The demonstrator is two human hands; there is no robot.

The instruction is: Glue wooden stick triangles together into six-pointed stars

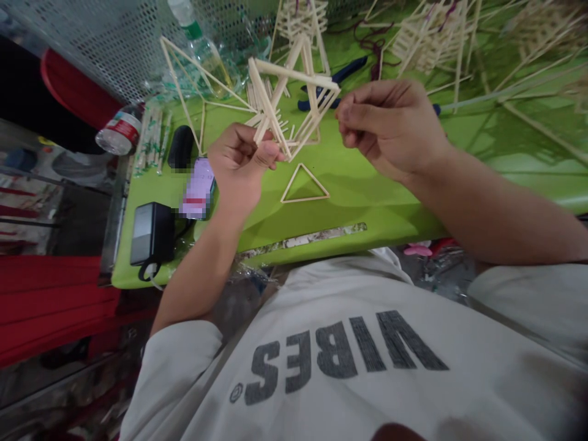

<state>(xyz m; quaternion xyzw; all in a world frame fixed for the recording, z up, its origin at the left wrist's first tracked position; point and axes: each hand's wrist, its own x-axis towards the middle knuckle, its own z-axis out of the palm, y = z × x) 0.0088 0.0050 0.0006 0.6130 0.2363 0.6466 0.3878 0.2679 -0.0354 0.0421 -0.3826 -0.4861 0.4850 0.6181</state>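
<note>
My left hand (241, 162) pinches a star-shaped frame of thin wooden sticks (274, 98) at its lower left, holding it above the green table. The frame is made of several stick layers that cross each other. My right hand (386, 125) is just right of the frame's right corner, thumb and fingers pressed together. Whatever lies between those fingertips, if anything, is hidden. Below the frame, a small flat triangle of sticks (305, 199) lies on the table. Behind the frame are loose short sticks (257, 95) and blue-handled pliers (350, 69).
On the green table (390, 211) are a phone (198, 187), a black adapter (151, 233), a black case (181, 147) and wrapped chopsticks (154, 138). Plastic bottles (190, 27) stand or lie at the left. Stacked stick structures (432, 40) and dark red string (370, 40) fill the back right.
</note>
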